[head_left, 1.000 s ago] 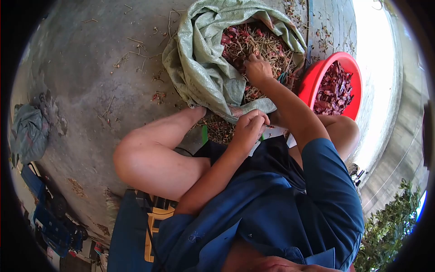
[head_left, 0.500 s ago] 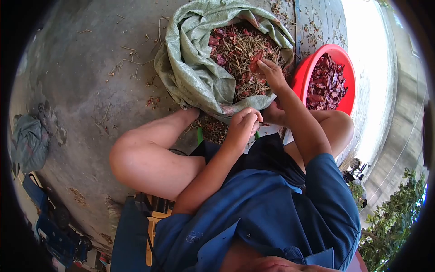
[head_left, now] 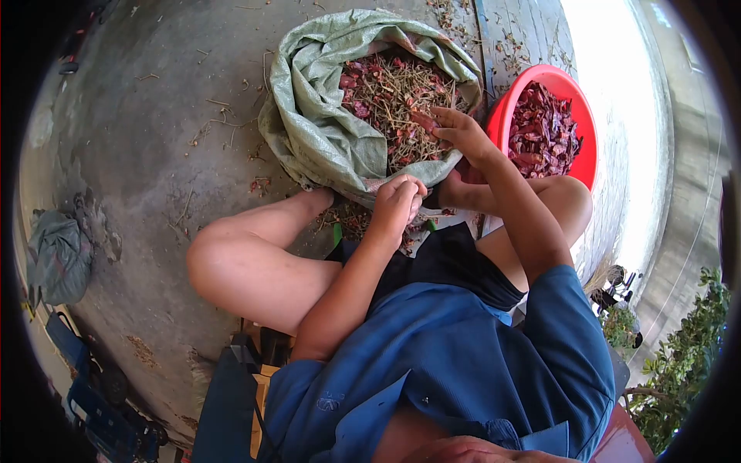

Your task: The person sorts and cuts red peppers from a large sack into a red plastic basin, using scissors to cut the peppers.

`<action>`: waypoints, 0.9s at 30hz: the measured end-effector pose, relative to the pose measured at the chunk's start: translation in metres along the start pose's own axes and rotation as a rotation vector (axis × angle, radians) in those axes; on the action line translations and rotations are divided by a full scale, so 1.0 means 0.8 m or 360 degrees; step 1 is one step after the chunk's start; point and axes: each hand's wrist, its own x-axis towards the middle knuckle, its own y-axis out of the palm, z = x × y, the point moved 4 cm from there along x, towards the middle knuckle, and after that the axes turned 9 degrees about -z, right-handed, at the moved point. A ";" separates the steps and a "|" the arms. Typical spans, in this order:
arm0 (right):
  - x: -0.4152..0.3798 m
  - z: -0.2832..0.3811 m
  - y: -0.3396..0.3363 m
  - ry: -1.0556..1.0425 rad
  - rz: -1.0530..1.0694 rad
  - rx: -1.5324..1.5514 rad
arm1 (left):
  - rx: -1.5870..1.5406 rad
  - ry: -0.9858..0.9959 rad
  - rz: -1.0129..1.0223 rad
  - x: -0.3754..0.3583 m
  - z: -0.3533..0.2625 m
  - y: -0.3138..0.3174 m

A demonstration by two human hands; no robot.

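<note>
My right hand (head_left: 466, 137) is over the open mouth of a green woven sack (head_left: 316, 127), its fingers spread apart. A dried red chili pepper (head_left: 424, 122) shows right at its fingertips; whether it still touches them is hard to see. Inside the sack lies a heap of dry stems and red chili scraps (head_left: 397, 96). My left hand (head_left: 397, 204) is closed near the sack's front rim, fingers curled together; what they hold, if anything, is hidden.
A red basin (head_left: 590, 147) full of dried chili peppers (head_left: 544, 127) stands right of the sack. More scraps (head_left: 351, 221) lie between my legs, near green edges. Loose stems (head_left: 224, 122) litter the concrete floor. A dark plastic bag (head_left: 58, 255) sits far left.
My right hand has shifted right relative to the sack, and its fingers have spread from a pinch on the chili pepper. The left hand stays closed near the rim. The view has shifted slightly.
</note>
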 end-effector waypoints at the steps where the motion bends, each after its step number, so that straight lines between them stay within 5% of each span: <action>1: -0.009 0.005 0.000 -0.0015 -0.0008 0.0003 | 0.0014 0.0003 -0.0021 0.002 0.001 -0.001; 7: -0.072 0.042 -0.015 -0.0234 -0.0265 -0.0178 | 0.0118 0.0056 -0.0032 0.002 0.013 0.000; 12: -0.147 0.042 0.006 -0.0106 0.0250 -0.0373 | 0.0207 0.0020 -0.0090 0.004 0.023 -0.004; 16: -0.206 0.049 0.052 -0.0732 0.0528 -0.0755 | 0.0265 0.0019 -0.0122 0.006 0.027 -0.001; 19: -0.223 0.051 0.074 -0.0626 0.0588 -0.0628 | 0.0298 0.0060 -0.0073 0.011 0.035 -0.005; 24: -0.225 0.065 0.097 -0.1114 0.0404 -0.0516 | 0.0263 0.0300 -0.0312 0.021 0.038 -0.015; 27: -0.236 0.083 0.105 -0.1428 0.0126 -0.0591 | 0.0193 0.0183 -0.0330 0.026 0.024 -0.034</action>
